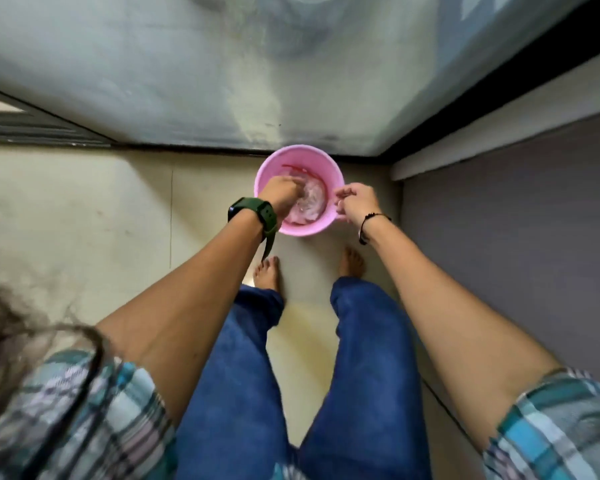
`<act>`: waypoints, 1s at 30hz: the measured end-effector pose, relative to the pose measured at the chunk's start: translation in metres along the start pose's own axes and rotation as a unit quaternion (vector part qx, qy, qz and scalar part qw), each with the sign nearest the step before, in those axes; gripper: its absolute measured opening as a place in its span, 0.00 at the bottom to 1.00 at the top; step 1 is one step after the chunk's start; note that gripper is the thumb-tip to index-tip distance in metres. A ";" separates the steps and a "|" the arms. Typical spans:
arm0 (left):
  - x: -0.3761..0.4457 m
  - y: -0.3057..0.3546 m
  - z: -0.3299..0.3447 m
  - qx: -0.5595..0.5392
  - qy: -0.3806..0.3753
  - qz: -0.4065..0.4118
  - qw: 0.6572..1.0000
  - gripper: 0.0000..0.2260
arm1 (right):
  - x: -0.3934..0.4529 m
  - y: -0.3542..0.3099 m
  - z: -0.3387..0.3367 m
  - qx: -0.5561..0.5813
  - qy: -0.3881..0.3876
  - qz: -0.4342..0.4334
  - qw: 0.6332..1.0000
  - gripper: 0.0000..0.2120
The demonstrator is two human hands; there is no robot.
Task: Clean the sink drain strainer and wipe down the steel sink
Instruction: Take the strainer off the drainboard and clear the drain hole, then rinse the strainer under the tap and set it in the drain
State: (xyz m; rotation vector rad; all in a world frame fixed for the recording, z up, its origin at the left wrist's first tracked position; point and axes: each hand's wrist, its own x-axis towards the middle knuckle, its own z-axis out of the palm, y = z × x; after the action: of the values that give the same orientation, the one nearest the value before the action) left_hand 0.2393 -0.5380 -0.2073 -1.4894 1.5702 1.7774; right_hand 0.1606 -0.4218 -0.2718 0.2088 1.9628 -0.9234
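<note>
- Person stands bent over a pink bucket (300, 157) on the floor (84, 209), set against the base of a pale wall (187, 81).
- Left hand (280, 195), green watch (252, 214) on the wrist, reaches down inside the bucket. Fingers look curled toward pale, crumpled material (310, 199) at the bottom; blur hides whether they grip it. Cannot tell.
- A red strip (297, 168) lies along the inner far side; identity unclear.
- Right hand (355, 202), black bracelet (369, 226) on the wrist, sits at the near right rim, fingers curled and pinching it. Judgement: this steadies the bucket while the other hand works inside.
- Strainer and steel sink: neither is in view, so their position cannot be given. The strainer may be in the bucket, not confirmable.
- Judgement: a side step, discarding debris or fetching material; wiping of the sink not yet evident.
- Bare feet (269, 275) just short of the bucket, so the reach is short.
</note>
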 end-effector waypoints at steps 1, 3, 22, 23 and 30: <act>-0.023 0.013 0.002 0.017 -0.010 0.013 1.000 0.14 | -0.026 -0.010 -0.013 0.009 0.013 -0.008 1.000 0.16; -0.060 0.042 0.007 0.052 -0.036 0.045 0.997 0.11 | -0.071 -0.031 -0.039 0.041 0.037 -0.035 0.998 0.15; -0.425 0.204 0.200 0.190 -0.361 0.433 0.804 0.09 | -0.451 -0.024 -0.305 0.149 0.515 -0.295 0.791 0.14; -0.433 0.198 0.215 0.202 -0.374 0.433 0.795 0.09 | -0.459 -0.009 -0.313 0.152 0.526 -0.276 0.790 0.14; -0.478 0.150 0.305 0.259 -0.471 0.400 0.742 0.08 | -0.509 0.086 -0.338 0.183 0.583 -0.166 0.774 0.12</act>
State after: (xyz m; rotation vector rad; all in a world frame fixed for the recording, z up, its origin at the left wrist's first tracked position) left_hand 0.1659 -0.1473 0.2234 0.4595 1.8905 1.7125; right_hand 0.2571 -0.0237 0.1897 0.8457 2.9787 -1.6595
